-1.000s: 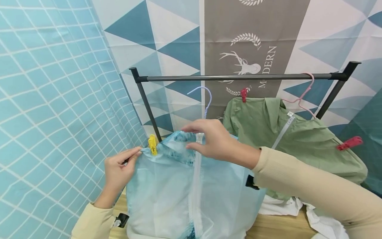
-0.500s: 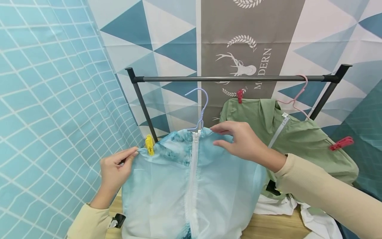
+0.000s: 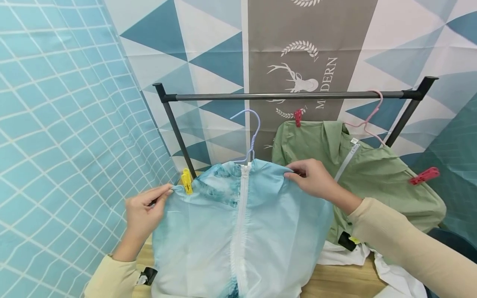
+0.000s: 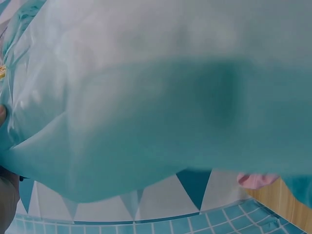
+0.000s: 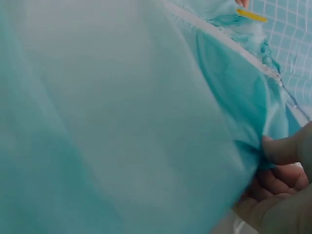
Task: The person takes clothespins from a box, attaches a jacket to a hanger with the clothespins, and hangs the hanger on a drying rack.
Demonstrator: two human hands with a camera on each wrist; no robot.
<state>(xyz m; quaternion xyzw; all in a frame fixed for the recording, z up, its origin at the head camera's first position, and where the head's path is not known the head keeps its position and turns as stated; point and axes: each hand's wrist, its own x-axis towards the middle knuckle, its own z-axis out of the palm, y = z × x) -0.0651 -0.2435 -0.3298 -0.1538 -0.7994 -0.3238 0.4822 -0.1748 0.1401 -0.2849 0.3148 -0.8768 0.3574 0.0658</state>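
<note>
A thin, light-blue zip jacket (image 3: pixel 208 231) hangs spread in front of me on a lilac hanger (image 3: pixel 254 136), whose hook is free of the rail. My left hand (image 3: pixel 144 211) pinches the jacket's shoulder at the left, beside a yellow clothespin (image 3: pixel 186 181) clipped there. On the opposite shoulder, my right hand (image 3: pixel 313 178) pinches the fabric between thumb and fingers. The right wrist view shows the thumb (image 5: pixel 282 150) pressed on the bunched cloth. Jacket fabric fills most of the left wrist view, with only part of the left hand (image 4: pixel 7 195) at the edge.
A black rack rail (image 3: pixel 283 96) runs across behind the jacket. From it hangs a green jacket (image 3: pixel 316 145) on a pink hanger (image 3: pixel 374 111), with red clothespins (image 3: pixel 425 176) on its shoulders. White cloth (image 3: pixel 400 277) lies on the wooden surface (image 3: pixel 339 283) below.
My right hand has moved right from the jacket's collar to its right shoulder and now pinches the fabric there. The left hand keeps its pinch at the left shoulder.
</note>
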